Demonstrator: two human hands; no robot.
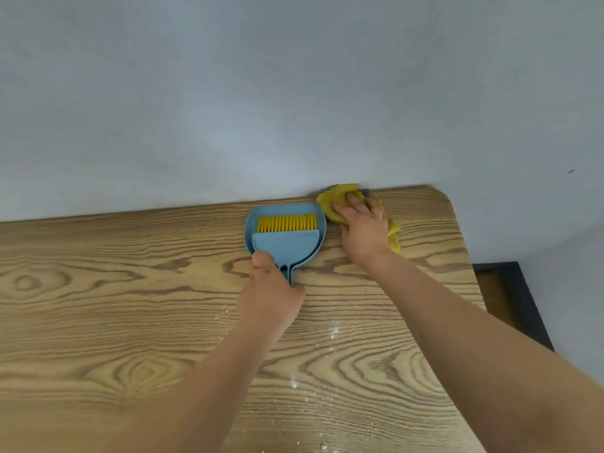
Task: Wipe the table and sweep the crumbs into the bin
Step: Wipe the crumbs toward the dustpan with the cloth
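Crumbs (333, 331) lie unswept on the table (98, 322) nearer than the dustpan (285, 237), whose handle the left hand (268, 289) grips, while right of it the right hand (361, 223) presses flat on a cloth (336, 197); I judge the work barely begun, no bin in sight.

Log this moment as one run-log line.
left hand: gripping dustpan set handle | right hand: pressing yellow cloth at far edge | crumbs: on table
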